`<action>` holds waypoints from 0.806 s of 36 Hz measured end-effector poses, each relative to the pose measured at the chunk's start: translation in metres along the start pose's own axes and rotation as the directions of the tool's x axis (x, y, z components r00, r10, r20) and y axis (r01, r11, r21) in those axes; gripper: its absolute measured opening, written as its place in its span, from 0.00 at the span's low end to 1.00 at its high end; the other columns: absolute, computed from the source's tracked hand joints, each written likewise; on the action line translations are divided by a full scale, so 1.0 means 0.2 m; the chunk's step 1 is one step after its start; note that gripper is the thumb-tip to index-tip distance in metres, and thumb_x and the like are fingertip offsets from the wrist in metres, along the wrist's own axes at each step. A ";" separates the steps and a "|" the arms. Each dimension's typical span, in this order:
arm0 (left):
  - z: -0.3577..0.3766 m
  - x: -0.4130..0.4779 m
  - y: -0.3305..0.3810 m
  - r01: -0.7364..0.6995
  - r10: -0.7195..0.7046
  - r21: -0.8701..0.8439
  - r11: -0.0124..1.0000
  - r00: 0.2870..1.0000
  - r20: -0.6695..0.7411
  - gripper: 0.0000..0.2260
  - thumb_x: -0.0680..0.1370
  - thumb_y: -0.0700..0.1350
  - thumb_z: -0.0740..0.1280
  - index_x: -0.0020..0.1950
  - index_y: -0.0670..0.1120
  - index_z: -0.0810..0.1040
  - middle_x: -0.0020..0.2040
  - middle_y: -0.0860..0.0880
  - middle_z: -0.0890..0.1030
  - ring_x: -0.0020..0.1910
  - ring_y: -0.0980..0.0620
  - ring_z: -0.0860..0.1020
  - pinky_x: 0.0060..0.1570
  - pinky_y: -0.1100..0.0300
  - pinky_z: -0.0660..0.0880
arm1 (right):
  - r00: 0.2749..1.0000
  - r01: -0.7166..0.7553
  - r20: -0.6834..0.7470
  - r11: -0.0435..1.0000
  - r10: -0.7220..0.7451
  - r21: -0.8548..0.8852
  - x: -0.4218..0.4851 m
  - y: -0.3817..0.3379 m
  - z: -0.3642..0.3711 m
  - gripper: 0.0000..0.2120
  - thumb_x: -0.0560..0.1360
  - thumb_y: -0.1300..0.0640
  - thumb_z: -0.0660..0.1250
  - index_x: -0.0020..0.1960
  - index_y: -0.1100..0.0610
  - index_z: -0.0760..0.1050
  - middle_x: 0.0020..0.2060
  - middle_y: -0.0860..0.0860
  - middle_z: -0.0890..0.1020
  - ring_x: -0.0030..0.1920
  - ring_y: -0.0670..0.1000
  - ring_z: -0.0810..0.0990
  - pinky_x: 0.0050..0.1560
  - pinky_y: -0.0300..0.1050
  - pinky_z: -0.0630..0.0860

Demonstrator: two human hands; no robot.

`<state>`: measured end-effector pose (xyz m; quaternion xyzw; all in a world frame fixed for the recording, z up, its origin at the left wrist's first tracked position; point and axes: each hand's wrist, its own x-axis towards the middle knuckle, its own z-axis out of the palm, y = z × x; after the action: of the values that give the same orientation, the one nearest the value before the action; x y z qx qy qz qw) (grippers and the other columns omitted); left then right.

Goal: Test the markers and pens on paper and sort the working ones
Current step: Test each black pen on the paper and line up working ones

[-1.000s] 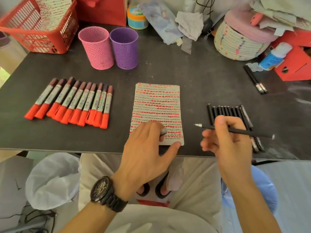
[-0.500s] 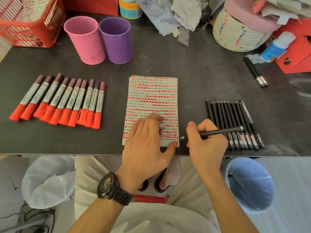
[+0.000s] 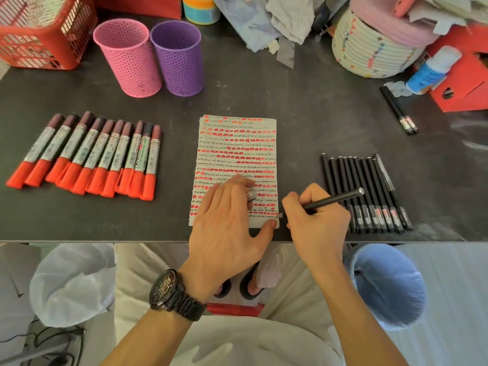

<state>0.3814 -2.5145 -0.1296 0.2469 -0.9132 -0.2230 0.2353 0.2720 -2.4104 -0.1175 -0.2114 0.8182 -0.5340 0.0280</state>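
Observation:
A sheet of paper [image 3: 237, 154], covered in rows of red marks and black scribbles, lies at the middle of the dark table. My left hand [image 3: 227, 223] presses down on its lower part, thumb at the bottom edge, and pinches a small clear pen cap [image 3: 251, 194] between its fingers. In my right hand [image 3: 314, 223] is a black pen [image 3: 335, 199], gripped with its tip touching the paper's lower right corner. Several red-capped markers [image 3: 89, 157] lie in a row on the left. To the right, several black pens [image 3: 364, 186] are lined up.
A pink mesh cup [image 3: 126, 56] and a purple mesh cup [image 3: 179, 56] stand behind the paper. A red basket [image 3: 45, 35] is at the back left, and two black pens [image 3: 398, 109] lie at the back right near a woven basket [image 3: 369, 51]. The table edge [image 3: 105, 240] runs just below my hands.
My right hand swung the pen down from above the black pens until its tip met the paper's lower right corner. My left hand stayed on the paper.

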 end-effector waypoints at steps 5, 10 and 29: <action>0.01 0.00 0.00 -0.012 0.012 -0.007 1.000 1.000 -0.023 0.24 0.73 0.60 0.70 0.58 0.44 0.71 0.64 0.50 0.77 0.60 0.50 0.76 0.65 0.46 0.72 | 1.000 -0.001 -0.002 1.000 0.001 0.005 0.00 -0.01 0.00 0.17 0.74 0.62 0.70 0.31 0.59 0.66 0.23 0.57 0.74 0.27 0.60 0.75 0.29 0.49 0.72; 0.01 0.00 -0.01 -0.023 0.022 -0.014 1.000 0.999 -0.037 0.23 0.73 0.60 0.69 0.58 0.46 0.70 0.63 0.50 0.78 0.59 0.50 0.77 0.65 0.46 0.72 | 1.000 0.000 -0.005 1.000 0.000 -0.003 0.00 -0.02 -0.01 0.17 0.74 0.63 0.70 0.31 0.60 0.66 0.23 0.58 0.74 0.27 0.59 0.74 0.28 0.46 0.71; -0.11 0.01 0.01 0.060 -0.077 -0.334 0.941 0.996 -0.039 0.16 0.84 0.54 0.50 0.45 0.48 0.70 0.43 0.57 0.72 0.45 0.50 0.70 0.48 0.53 0.67 | 0.953 -0.301 0.172 0.822 0.248 0.483 -0.02 -0.14 -0.15 0.12 0.83 0.56 0.61 0.45 0.57 0.79 0.33 0.53 0.82 0.27 0.50 0.77 0.26 0.41 0.72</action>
<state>0.3915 -2.5196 -0.1112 0.2408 -0.8470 -0.3757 0.2890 0.2756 -2.3923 -0.0795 -0.1034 0.6696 -0.7077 0.2003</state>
